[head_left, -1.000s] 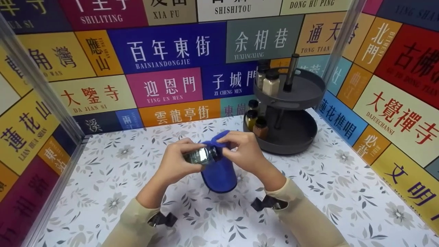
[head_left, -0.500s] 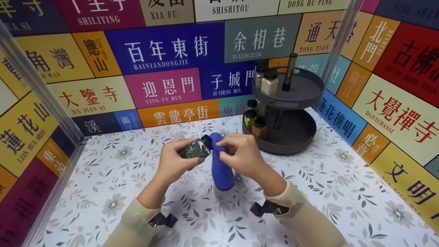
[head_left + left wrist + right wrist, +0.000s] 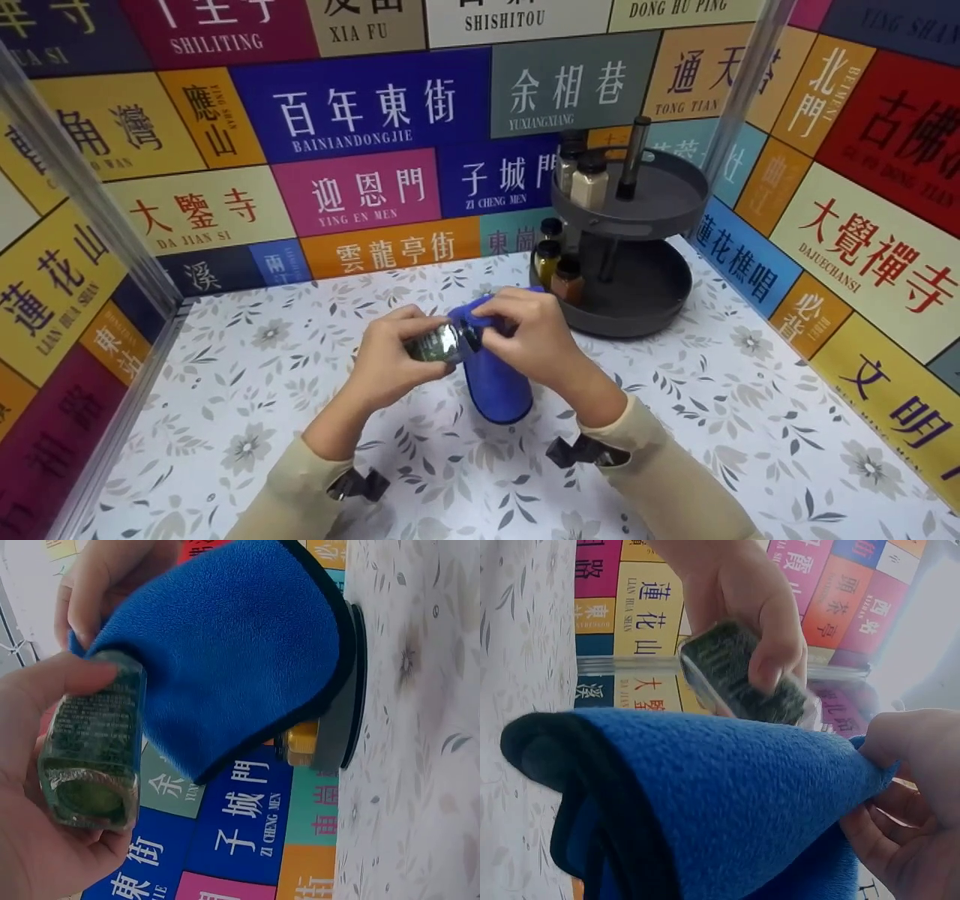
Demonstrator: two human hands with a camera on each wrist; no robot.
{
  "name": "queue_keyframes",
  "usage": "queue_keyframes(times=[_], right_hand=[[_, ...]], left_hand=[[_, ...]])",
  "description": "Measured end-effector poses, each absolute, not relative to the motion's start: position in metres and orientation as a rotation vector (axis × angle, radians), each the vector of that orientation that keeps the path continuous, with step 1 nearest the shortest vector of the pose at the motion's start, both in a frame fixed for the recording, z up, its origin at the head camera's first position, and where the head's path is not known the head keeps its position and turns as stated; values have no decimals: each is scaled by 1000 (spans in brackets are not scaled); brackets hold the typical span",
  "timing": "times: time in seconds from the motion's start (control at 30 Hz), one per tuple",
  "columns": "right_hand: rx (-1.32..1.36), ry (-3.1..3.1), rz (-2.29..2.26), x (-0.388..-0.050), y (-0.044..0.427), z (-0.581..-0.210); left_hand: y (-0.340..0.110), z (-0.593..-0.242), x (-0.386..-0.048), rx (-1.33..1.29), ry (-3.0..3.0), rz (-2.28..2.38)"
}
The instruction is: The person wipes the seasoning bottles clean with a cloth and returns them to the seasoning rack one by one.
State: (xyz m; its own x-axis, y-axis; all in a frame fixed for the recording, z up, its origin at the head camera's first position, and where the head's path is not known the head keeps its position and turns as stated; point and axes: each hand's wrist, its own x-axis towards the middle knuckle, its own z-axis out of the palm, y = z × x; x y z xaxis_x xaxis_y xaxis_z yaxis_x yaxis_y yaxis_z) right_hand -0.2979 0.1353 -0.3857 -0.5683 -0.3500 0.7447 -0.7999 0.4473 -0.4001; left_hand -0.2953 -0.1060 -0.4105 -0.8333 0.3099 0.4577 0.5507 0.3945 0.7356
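Note:
My left hand [image 3: 394,352] grips a glass spice jar [image 3: 435,343] with dark green contents, tilted so its black cap [image 3: 471,336] points right. In the left wrist view the jar [image 3: 94,742] shows its base and a printed label. My right hand [image 3: 531,330] pinches a blue cloth [image 3: 499,386] with a dark edge at the cap end, and the rest of the cloth hangs below. From the right wrist the cloth [image 3: 727,795] covers the cap end of the jar [image 3: 742,671], so contact there is hidden.
A dark two-tier round rack [image 3: 630,300] stands at the back right. Several black-capped jars sit at its left side, including a pale one [image 3: 589,184] above and a brown one [image 3: 567,281] below. Sign-printed walls enclose the floral tabletop [image 3: 247,442].
The jar tipped cap-up half a second ago and is now back nearer level, its cap against the cloth. The cloth's hanging part has swung and spread; both hands stay close together.

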Motion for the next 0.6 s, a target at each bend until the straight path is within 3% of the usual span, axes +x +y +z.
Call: queue_keyframes(times=[0.3, 0.6], right_hand=[[728, -2172, 1449, -306, 132, -390], [496, -1885, 1875, -304, 110, -407]], left_hand=[[-109, -412, -298, -760, -2285, -1884], [-98, -417, -302, -518, -2327, -1797]])
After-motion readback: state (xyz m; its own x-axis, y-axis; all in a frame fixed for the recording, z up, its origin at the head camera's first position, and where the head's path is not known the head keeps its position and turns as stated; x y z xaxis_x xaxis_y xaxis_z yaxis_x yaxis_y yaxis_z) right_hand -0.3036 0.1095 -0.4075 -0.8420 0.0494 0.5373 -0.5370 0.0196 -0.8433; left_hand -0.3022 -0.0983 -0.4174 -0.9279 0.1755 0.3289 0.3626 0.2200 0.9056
